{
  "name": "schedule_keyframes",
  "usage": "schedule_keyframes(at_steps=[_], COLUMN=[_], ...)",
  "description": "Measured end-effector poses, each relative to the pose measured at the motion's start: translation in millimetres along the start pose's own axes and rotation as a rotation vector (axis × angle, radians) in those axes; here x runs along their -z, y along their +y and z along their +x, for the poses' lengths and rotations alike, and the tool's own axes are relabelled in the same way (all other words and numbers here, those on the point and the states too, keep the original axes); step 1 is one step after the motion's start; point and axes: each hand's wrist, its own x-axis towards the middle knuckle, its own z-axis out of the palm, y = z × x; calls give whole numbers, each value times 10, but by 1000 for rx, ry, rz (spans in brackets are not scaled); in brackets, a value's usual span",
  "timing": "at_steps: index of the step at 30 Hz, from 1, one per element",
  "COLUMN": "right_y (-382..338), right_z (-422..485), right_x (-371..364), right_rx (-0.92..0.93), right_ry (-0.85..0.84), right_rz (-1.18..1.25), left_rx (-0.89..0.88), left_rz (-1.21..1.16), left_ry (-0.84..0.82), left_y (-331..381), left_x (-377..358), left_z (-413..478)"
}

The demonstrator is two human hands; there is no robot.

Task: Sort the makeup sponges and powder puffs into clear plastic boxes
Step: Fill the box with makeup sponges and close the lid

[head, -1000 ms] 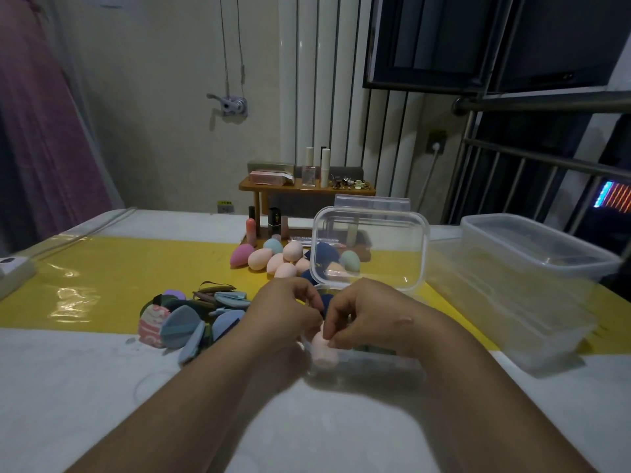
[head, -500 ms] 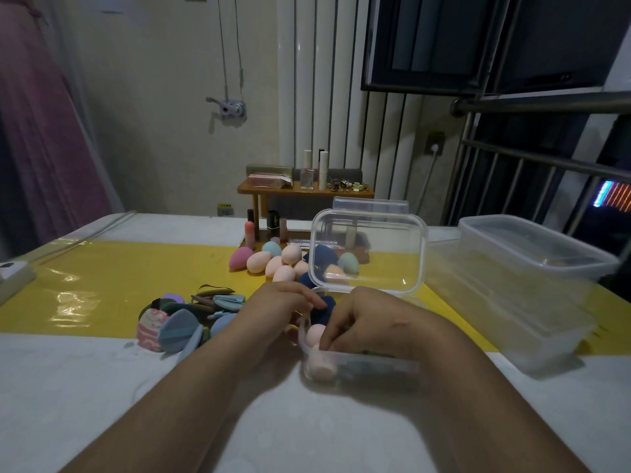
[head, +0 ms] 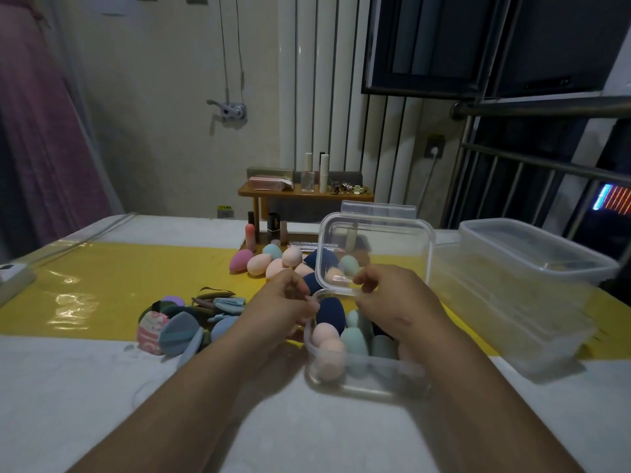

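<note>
A small clear box [head: 367, 378] stands on the white tabletop in front of me, its lid [head: 375, 247] tilted up at the back. Inside lie pink sponges [head: 327, 339], teal sponges [head: 353, 341] and a navy sponge [head: 330, 314]. My left hand [head: 283, 307] is at the box's left rear corner, its curled fingertips pinching the navy sponge. My right hand [head: 392, 302] hovers over the box's back rim with loosely curled fingers and nothing visible in them. Loose egg-shaped sponges [head: 269, 262] lie behind the box. A pile of powder puffs [head: 184, 324] lies to the left.
Two large clear boxes [head: 519, 278] are stacked at the right. A yellow runner [head: 102, 281] crosses the table. A small wooden shelf [head: 304, 194] with bottles and cosmetics stands at the far edge. A white device [head: 13, 273] sits at the left edge.
Both hands lowered a pink sponge into the small box and let go of it. They have since moved back to the box's rear rim, and the sponges inside are now in view.
</note>
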Motion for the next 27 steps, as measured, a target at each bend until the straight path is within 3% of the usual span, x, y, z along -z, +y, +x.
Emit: schedule_keyframes(at_steps=[5, 9, 18, 23, 27], right_y=[25, 40, 114, 130, 118], right_z=[12, 26, 41, 48, 39], right_x=[21, 42, 121, 108, 113], right_rx=[-67, -101, -122, -127, -110], right_ry=[15, 21, 39, 45, 62], right_rz=[-155, -155, -144, -118, -83], left_rx=[20, -7, -61, -132, -194], left_rz=[12, 287, 674, 701, 532], left_ry=[66, 164, -28, 15, 173], left_y=[13, -59, -157, -233, -177], left_x=[-52, -70, -88, -70, -44], left_z=[78, 207, 305, 329, 222])
